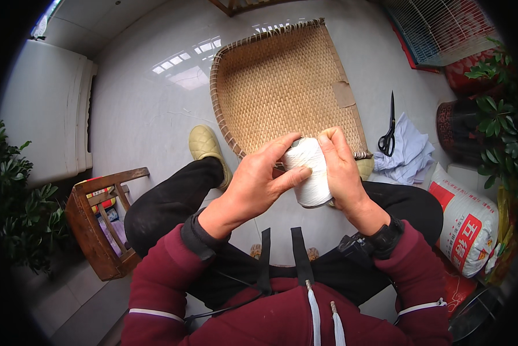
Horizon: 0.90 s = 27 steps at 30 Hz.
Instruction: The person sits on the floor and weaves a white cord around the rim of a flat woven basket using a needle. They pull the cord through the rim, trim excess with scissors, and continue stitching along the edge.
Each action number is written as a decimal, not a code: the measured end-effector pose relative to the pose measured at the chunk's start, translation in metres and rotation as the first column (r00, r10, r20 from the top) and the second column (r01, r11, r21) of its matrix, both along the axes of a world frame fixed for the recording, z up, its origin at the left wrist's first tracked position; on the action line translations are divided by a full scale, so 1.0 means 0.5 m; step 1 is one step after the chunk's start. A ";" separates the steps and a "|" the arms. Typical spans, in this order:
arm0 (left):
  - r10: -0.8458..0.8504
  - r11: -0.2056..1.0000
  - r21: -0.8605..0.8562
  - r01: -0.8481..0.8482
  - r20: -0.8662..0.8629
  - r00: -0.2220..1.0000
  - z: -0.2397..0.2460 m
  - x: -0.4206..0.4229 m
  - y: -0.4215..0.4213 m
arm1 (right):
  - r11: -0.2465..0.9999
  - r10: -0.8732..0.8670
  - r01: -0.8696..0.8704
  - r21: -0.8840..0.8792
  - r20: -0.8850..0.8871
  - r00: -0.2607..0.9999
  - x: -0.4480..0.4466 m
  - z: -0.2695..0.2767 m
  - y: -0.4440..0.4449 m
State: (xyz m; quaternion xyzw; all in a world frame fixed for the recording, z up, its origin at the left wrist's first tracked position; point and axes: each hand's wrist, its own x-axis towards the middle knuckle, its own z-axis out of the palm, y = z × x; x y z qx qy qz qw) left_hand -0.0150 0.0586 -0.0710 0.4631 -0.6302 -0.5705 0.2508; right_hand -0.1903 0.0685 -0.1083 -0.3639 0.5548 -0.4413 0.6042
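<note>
Between my two hands, over my lap, is a cone of white thread (308,186). My left hand (259,177) wraps its left side, thumb across the front and fingers at the top. The fingers of my right hand (343,171) are pinched together at the cone's upper right; whether they hold a thread end is too small to tell. Beyond my hands a woven winnowing basket (280,82) lies on the floor, its near edge partly hidden behind them. A brown patch (344,94) sits along its right edge.
Black scissors (388,136) rest on white cloth (408,149) at the right. Nearer me is a printed white sack (462,220). A wooden stool (99,229) lies on its side at the left. Potted plants (497,121) and a wire cage (445,30) line the right.
</note>
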 end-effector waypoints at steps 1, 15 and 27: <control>-0.002 1.000 0.000 0.002 -0.019 1.000 -0.001 -0.001 0.000 | 1.000 0.002 -0.002 0.008 -0.010 1.000 0.000 -0.001 0.000; -0.075 0.992 -0.100 0.075 0.004 0.997 -0.006 0.013 -0.003 | 0.992 0.018 -0.032 0.123 0.112 0.994 -0.004 -0.006 0.002; -0.014 1.000 -0.018 0.015 0.027 1.000 -0.015 0.001 -0.001 | 0.997 0.017 -0.016 0.075 -0.010 1.000 -0.001 -0.018 0.004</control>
